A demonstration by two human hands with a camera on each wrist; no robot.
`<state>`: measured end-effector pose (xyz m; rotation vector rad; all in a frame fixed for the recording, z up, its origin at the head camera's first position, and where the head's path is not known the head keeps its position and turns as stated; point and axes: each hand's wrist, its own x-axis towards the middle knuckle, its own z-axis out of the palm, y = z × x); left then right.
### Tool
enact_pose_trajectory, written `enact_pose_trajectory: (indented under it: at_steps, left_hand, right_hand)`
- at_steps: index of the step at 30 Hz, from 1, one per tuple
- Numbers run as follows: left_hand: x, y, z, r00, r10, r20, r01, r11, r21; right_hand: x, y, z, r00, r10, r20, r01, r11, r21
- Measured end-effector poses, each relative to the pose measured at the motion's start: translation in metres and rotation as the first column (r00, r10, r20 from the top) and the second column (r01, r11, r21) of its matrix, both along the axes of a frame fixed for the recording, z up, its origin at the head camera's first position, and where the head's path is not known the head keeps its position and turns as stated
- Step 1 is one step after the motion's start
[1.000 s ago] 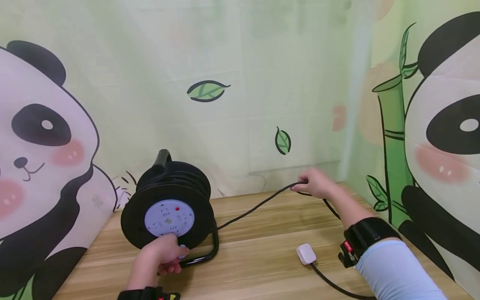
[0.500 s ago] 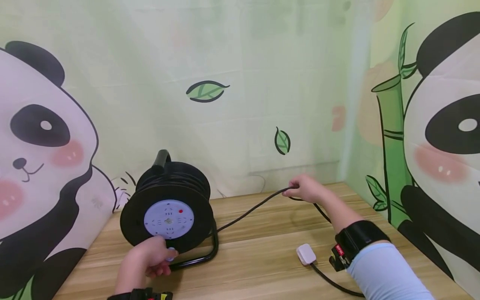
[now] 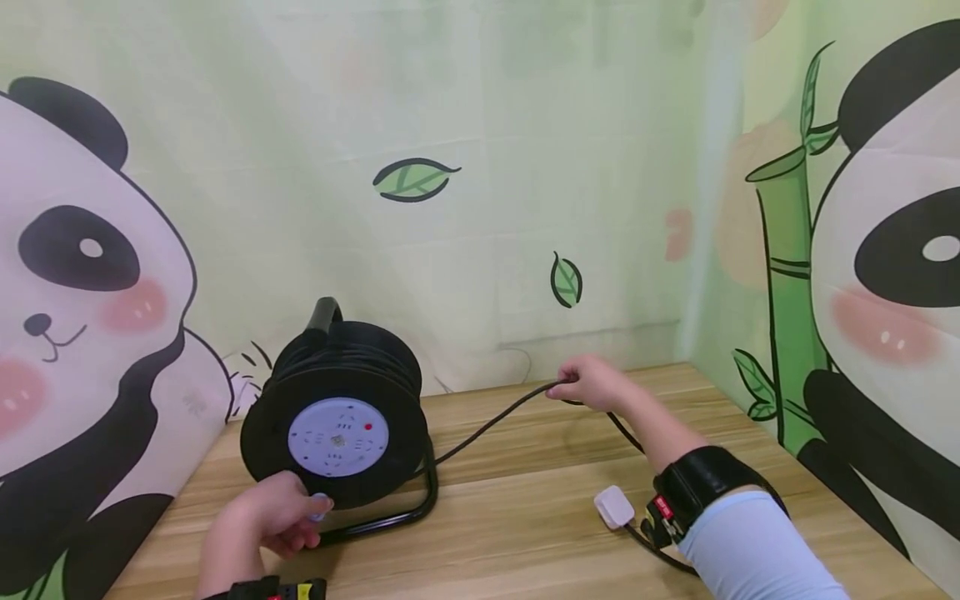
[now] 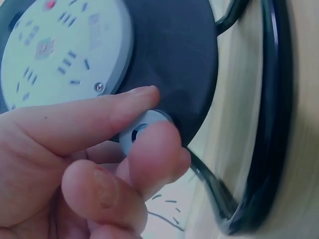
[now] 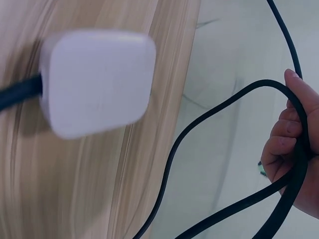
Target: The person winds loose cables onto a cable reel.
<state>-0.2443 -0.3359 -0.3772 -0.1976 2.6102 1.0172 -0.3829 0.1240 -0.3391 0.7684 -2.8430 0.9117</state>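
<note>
A black cable reel (image 3: 408, 433) stands on the wooden tabletop, its pale round socket panel (image 3: 337, 438) facing me. With its fingertips, my left hand (image 3: 270, 512) pinches the pale crank knob (image 4: 149, 118) low on the reel's front flange. My right hand (image 3: 596, 382) grips the black cable (image 3: 525, 400), which runs slightly curved from the reel's right side up to it. More cable hangs from that hand in loops, seen in the right wrist view. Near the right forearm lies a white square plug (image 3: 613, 507) on the end of a cable.
The reel rests on a black tubular stand (image 3: 431, 492) and has a handle (image 3: 326, 318) on top. Behind the tabletop (image 3: 510, 525) hangs a pale green cloth backdrop (image 3: 480, 100) with pandas and leaves. It also lines both sides.
The reel's panel has turned clockwise. My left hand has swung left with the knob, while my right hand has drawn nearer the reel, moving left and slightly down with the cable.
</note>
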Motion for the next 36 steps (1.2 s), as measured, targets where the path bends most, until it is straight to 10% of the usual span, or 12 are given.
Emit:
enact_pose_trajectory:
  at_steps: [13,27,36]
  left_hand:
    - [0.015,-0.024,0.01,0.983,0.113,-0.145,-0.106,0.993,0.054]
    - [0.019,-0.04,0.029,0.931,0.173,-0.321,-0.185,0.983,-0.005]
    - [0.017,-0.048,0.03,0.91,0.284,-0.303,-0.214,0.946,0.244]
  right_hand:
    - [0.009,-0.037,-0.001,0.998,0.057,-0.022,-0.058,0.998,-0.038]
    - [0.016,-0.079,-0.005,0.991,0.121,-0.05,-0.121,0.993,-0.002]
    - [0.022,-0.11,-0.007,0.983,0.087,-0.162,-0.076,0.994,0.073]
